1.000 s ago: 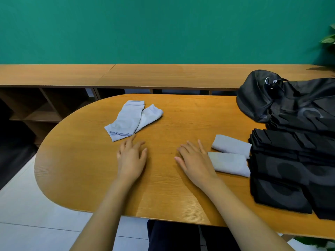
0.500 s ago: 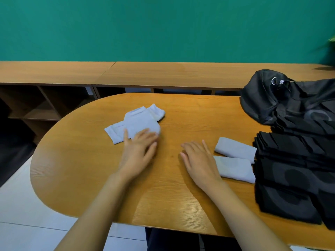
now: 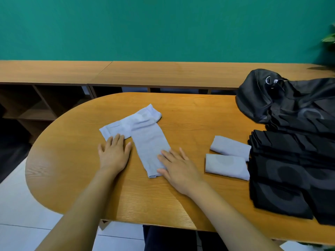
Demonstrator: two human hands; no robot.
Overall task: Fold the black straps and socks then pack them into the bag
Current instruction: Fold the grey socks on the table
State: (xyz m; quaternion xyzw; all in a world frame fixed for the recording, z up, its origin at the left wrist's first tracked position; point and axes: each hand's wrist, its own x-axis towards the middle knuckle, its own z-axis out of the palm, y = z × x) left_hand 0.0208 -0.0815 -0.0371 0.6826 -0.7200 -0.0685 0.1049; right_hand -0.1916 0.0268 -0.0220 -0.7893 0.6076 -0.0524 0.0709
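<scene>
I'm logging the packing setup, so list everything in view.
table: one, orange-brown wood, foreground.
unfolded socks: two, pale blue-grey, table centre, overlapping at an angle.
folded socks: two, pale blue-grey, side by side against the straps.
black straps: folded stack, number unclear, table's right end.
bag: one, black, behind the straps.
shelf unit: wooden, along the wall.
wall: green.
plant: green leaves, right edge.
left hand: flat, fingertips on the farther sock.
right hand: flat on the nearer sock.

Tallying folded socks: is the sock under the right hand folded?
Spread: the sock lies flat, full length, its near end under the right hand.
</scene>
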